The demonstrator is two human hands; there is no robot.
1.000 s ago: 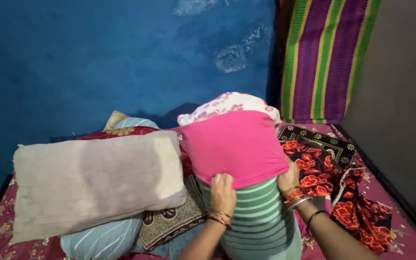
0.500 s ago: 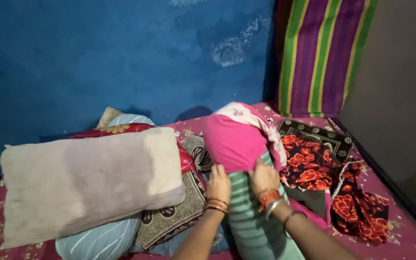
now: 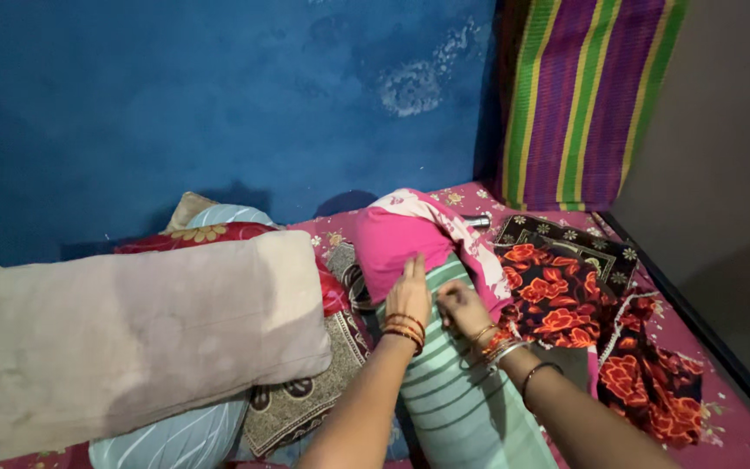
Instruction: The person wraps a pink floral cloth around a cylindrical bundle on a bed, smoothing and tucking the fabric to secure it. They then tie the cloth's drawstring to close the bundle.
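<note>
A long pillow [image 3: 457,391] with a green striped surface lies lengthwise on the bed, its far end covered by a pink pillowcase [image 3: 392,247] with a floral white edge. My left hand [image 3: 409,293] rests flat on the pillow where the pink cover meets the green stripes, fingers pointing away from me. My right hand [image 3: 462,308] sits just beside it on the stripes, fingers curled; whether it pinches cloth I cannot tell. Both wrists wear bangles.
A large beige pillow [image 3: 154,334] lies at the left on top of a light blue striped pillow [image 3: 171,439] and a patterned cushion [image 3: 301,404]. A black and red floral cloth [image 3: 583,313] is spread at the right. A rolled striped mat [image 3: 588,100] leans against the blue wall.
The pink cover, held up wide a second ago, has come down and narrowed over the pillow's far end. My hands moved together onto the green stripes and the pillow now lies flatter.
</note>
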